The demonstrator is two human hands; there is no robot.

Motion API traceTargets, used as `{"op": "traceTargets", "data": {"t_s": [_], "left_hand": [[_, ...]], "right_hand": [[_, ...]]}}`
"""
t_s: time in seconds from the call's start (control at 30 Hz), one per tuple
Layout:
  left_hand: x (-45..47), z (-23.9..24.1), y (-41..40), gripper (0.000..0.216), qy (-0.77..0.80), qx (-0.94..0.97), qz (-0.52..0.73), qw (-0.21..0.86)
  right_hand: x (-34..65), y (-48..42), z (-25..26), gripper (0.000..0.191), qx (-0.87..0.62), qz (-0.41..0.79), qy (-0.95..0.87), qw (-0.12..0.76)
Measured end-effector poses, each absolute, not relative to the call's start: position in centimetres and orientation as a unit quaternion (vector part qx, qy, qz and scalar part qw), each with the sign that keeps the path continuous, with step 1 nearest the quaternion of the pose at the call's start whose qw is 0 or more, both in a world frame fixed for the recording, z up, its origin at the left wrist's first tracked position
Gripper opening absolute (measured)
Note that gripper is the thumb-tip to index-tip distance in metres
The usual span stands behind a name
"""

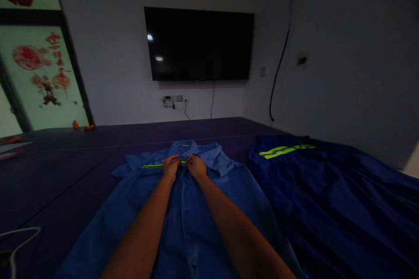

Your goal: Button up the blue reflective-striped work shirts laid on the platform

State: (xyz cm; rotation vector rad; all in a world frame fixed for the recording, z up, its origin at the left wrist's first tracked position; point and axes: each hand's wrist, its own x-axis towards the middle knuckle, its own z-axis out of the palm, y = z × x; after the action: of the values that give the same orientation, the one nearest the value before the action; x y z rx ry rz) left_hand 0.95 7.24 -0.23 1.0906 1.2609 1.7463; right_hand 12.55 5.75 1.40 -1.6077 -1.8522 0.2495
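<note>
A blue work shirt [229,187] lies front up on the dark purple surface, its collar [183,148] pointing away from me. A yellow-green reflective strip [152,166] crosses its chest. My left hand [170,166] is closed on the shirt's front edge at the chest, thumb and fingers pinching the cloth. Close beside it, my right hand [196,166] pinches the opposite front edge near the strip. A small gap separates the two hands. Whether a button sits between the fingertips is too small and dark to tell.
A darker blue garment [327,192] with a reflective strip [284,151] lies to the right. The purple surface [81,161] reaches the wall, below a television [201,45]. A black cable [281,56] hangs at right. A white cable [24,237] lies at lower left, orange objects [89,127] near the door.
</note>
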Motion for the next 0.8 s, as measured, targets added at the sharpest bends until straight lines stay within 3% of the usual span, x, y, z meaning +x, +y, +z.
{"op": "traceTargets", "data": {"t_s": [0.8], "left_hand": [[1.00,-0.40,7.58,0.028,0.480,0.420,0.681,0.360]], "right_hand": [[12.35,5.54,1.37,0.026,-0.612,0.088,-0.714,0.329]]}}
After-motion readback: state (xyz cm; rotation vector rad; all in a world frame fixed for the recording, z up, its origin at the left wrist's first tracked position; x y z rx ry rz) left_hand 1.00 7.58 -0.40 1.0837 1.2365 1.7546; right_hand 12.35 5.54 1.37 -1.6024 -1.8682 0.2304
